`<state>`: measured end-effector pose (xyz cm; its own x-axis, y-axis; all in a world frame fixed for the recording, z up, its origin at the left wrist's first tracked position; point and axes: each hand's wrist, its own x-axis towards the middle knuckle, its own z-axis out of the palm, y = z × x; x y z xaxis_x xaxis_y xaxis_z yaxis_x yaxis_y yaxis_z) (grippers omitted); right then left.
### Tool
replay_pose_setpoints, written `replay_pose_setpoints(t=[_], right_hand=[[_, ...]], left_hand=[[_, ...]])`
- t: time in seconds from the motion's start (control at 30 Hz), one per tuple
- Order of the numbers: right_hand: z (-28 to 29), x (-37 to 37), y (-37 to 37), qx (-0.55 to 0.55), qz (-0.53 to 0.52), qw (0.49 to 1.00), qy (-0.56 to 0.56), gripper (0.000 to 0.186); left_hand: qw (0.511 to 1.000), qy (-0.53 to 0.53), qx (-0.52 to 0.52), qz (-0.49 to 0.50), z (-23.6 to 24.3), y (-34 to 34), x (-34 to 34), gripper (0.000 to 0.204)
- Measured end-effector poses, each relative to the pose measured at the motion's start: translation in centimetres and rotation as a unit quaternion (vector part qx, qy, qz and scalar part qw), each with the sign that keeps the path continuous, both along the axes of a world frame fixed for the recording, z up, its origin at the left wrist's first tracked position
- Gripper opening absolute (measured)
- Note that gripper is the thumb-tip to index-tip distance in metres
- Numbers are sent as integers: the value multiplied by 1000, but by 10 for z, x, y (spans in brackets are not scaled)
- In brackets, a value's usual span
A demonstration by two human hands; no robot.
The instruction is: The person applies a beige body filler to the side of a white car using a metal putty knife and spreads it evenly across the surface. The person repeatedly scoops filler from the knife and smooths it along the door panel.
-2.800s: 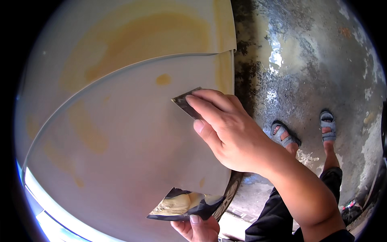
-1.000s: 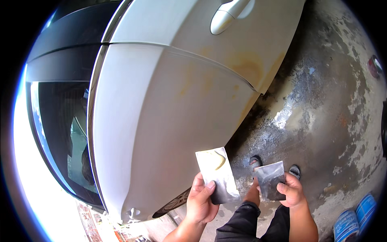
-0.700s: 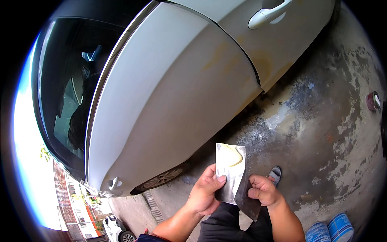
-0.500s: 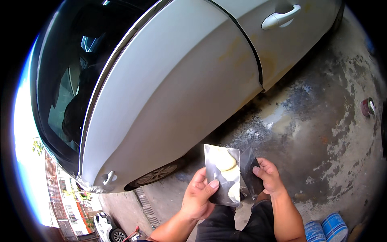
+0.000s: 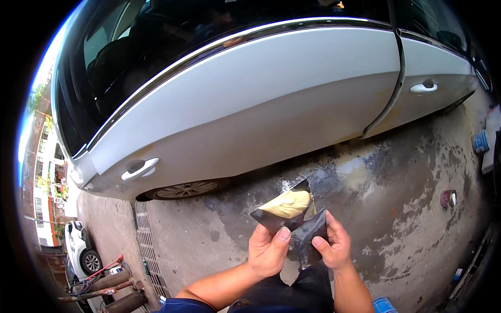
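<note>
In front of my legs, my left hand [image 5: 267, 252] grips a dark, flat putty spreader [image 5: 270, 221] by its lower edge, thumb on top. A thick mass of pale yellow putty [image 5: 288, 203] covers much of its face. My right hand [image 5: 334, 243] pinches a second dark spreader [image 5: 309, 236] between thumb and fingers. The two blades meet or overlap near the middle; I cannot tell whether they press together. Beyond them stands a silver-white car's door [image 5: 250, 117], which has faint yellowish smears low down.
A wheel [image 5: 189, 189] shows under the car. A dark red can [image 5: 448, 199] sits on the stained concrete at right, a blue bucket [image 5: 383, 305] near my right arm. A drain grate [image 5: 148, 242], logs [image 5: 107, 281] and another white car [image 5: 81, 248] are at left.
My view has swung, so more of the car's side shows. The putty-covered spreader has tilted from upright to slanted, and the right spreader has come in against or over its lower edge.
</note>
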<state>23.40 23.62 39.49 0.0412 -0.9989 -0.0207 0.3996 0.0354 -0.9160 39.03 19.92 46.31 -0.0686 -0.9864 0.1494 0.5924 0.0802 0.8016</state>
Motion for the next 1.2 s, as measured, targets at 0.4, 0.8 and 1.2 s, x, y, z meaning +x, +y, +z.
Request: replay_pose_setpoints(t=[0.4, 0.8, 1.2], right_hand=[[151, 99, 11, -91, 46, 992, 75, 63], [215, 153, 63, 15, 60, 996, -63, 61], [213, 52, 191, -105, -174, 973, 108, 60]], left_hand=[[940, -272, -179, -102, 90, 34, 155, 43], [878, -398, -259, -58, 141, 66, 191, 46], [789, -431, -306, -312, 191, 122, 85, 43]])
